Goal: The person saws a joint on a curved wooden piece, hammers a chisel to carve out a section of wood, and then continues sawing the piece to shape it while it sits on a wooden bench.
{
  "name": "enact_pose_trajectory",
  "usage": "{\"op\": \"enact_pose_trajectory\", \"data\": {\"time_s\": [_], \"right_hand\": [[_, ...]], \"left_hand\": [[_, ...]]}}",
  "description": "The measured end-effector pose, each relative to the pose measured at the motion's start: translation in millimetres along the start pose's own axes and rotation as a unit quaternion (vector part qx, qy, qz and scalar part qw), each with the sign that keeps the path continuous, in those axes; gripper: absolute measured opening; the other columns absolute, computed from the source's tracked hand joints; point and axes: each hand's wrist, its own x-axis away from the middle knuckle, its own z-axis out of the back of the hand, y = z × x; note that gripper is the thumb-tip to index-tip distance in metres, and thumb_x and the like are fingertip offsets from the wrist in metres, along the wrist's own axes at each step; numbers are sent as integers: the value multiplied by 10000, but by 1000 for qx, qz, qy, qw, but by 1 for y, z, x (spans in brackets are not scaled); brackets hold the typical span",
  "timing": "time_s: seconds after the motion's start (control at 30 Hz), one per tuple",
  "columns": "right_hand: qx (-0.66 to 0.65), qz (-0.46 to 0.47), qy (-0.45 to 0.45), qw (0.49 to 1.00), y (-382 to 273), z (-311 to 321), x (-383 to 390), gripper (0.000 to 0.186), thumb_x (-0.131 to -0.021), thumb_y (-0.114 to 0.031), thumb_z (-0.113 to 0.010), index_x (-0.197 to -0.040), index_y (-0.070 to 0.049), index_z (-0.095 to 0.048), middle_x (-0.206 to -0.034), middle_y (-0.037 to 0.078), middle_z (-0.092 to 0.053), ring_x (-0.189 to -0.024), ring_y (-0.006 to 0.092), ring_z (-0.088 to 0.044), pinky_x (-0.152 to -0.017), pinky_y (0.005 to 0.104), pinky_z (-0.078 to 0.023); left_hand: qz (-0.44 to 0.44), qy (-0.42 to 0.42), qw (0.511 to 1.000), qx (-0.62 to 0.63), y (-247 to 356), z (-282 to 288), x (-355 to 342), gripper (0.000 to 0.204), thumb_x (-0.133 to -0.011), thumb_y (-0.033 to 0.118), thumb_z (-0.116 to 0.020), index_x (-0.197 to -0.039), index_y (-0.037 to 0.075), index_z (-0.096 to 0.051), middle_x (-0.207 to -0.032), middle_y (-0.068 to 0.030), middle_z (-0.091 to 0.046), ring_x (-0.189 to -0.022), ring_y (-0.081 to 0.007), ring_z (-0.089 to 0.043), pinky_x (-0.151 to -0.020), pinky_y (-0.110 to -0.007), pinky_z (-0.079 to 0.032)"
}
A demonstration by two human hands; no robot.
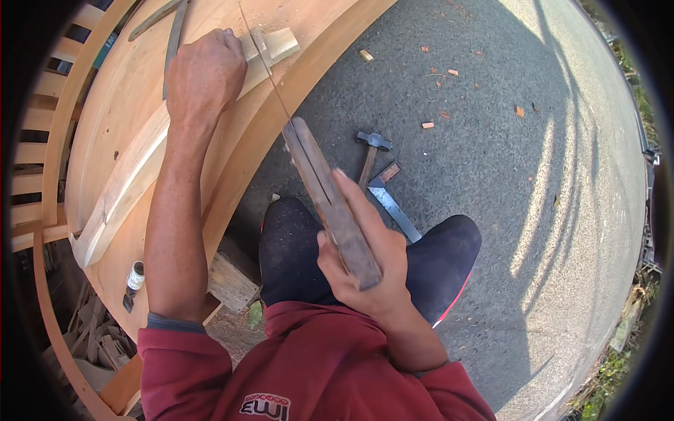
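My left hand (207, 77) is closed over a pale wooden strip (123, 189), pressing it on the wide plywood surface (105, 140), beside the strip's upper end. My right hand (368, 245) grips the long wooden handle (316, 175) of a saw. Its thin blade (276, 91) runs up and away from me across the strip's end, just right of my left knuckles, where a small wooden piece (281, 43) also lies. Two narrow dark metal tools (168, 59) lie left of my left hand, partly hidden by it.
A hammer (373, 142) and a metal square (393, 207) lie on the asphalt (491, 140) between and beyond my knees, with scattered wood chips. A small bottle (135, 276) rests on the plywood at lower left. Slatted wooden frames (49, 140) and offcuts (95, 326) are at the far left.
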Motion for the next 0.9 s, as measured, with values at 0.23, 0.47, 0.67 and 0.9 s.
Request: {"op": "enact_pose_trajectory", "data": {"time_s": [0.23, 0.47, 0.67, 0.9], "right_hand": [[32, -2, -2, 999, 7, -35, -89, 709, -781, 64, -680, -1468, 21, -512, -1202, 188, -739, -896, 211, -763, -825, 283, -560], [-5, 59, 27, 998, 11, 8, 9, 655, -812, 32, -676, -1449, 38, -519, -1124, 191, -746, -894, 200, -755, -818, 280, -551], [-5, -37, -23, 999, 5, -18, -63, 672, -799, 65, -663, -1456, 36, -520, -1144, 191, -749, -967, 156, -732, -867, 262, -535], [22, 47, 34, 998, 9, -15, -39, 649, -800, 40, -672, -1436, 22, -540, -989, 139, -737, -800, 114, -654, -756, 275, -525]], "left_hand": [[23, -22, 999, -20, 12, 6, -2, 489, -1052, 359, -391, -984, 18, -735, -955, -261, -727, -929, -466, -686, -875, -537, -541], [13, -13, 1000, -24, 8, 2, 3, 496, -1055, 363, -388, -986, 10, -729, -963, -281, -717, -932, -469, -681, -876, -550, -528], [-11, -7, 1000, -12, -2, -2, 0, 503, -1048, 355, -381, -965, 1, -728, -942, -283, -714, -914, -476, -679, -868, -548, -525], [-11, 11, 1000, 9, 8, 3, 2, 488, -1024, 330, -402, -924, -13, -735, -901, -276, -721, -875, -470, -689, -841, -546, -536]]}}
